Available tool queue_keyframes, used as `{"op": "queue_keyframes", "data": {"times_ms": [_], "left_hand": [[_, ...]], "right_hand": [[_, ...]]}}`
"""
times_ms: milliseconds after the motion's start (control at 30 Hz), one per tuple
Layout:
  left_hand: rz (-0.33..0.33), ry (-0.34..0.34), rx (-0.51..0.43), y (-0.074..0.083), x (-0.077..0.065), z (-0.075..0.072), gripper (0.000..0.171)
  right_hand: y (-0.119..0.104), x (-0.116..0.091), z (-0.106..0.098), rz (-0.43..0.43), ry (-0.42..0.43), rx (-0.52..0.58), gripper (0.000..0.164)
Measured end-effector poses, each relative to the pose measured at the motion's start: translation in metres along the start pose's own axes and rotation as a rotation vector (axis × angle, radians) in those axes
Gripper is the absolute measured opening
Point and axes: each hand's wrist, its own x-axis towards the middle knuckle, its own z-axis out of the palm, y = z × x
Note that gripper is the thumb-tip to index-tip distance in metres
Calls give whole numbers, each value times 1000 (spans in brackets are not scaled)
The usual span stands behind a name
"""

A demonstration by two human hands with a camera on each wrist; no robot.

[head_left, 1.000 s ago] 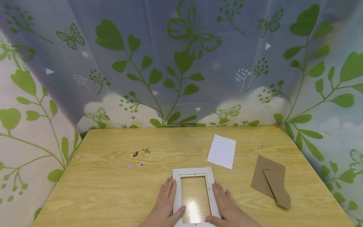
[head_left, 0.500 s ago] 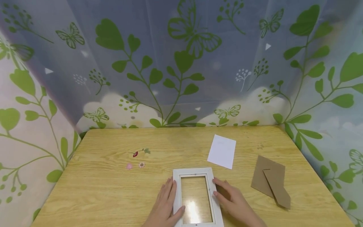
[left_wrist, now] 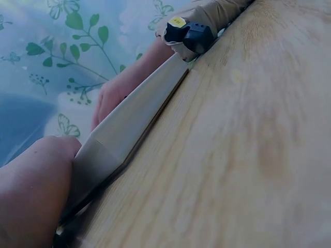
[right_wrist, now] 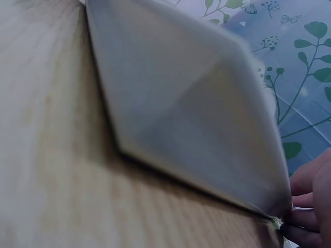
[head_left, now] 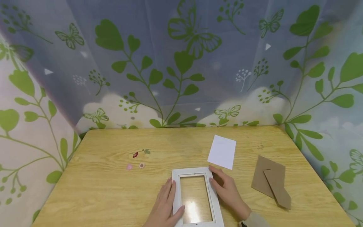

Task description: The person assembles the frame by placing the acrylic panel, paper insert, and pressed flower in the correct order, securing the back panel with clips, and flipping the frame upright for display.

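Frame [head_left: 191,171], white and rectangular, lies lengthwise away from me, lower centre — my left hand [head_left: 164,205] straight-fingered against its left side, right hand [head_left: 228,191] pinching its upper-right corner.

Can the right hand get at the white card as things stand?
Probably yes: nothing shows between the right hand and the card just beyond it, though that hand would first have to leave the frame it touches.

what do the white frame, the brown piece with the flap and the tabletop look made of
White frame: painted wood or perhaps plastic, fairly matte; opaque, even white bars.
Brown piece: probably cardboard or thin fibreboard, matte; plain brown, flat and thin.
Tabletop: wood or wood-look laminate, from its streaky grain; finish uncertain.
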Motion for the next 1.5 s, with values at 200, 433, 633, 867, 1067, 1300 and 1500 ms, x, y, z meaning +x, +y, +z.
{"op": "queue_keyframes", "data": {"times_ms": [200,433,633,867,1067,1300,1500], "left_hand": [[-10,-3,8,0,1,0,84],[-1,13,-39,0,2,-1,79],[65,87,-23,-3,3,0,71],[59,73,-104,-6,11,-1,59],[86,133,-112,-15,27,-2,52],[-12,146,-248,-28,46,-8,45],[-73,232,-469,-34,82,-30,35]], "right_hand": [[5,-1,-2,-72,3,-30,44],[5,-2,-2,-107,15,-37,43],[6,-3,-1,-96,23,-43,42],[4,-3,-3,-89,18,-22,42],[4,-2,-3,-103,1,-12,45],[6,-2,-1,-100,-11,-25,48],[6,-1,0,-103,-12,-43,48]]}}
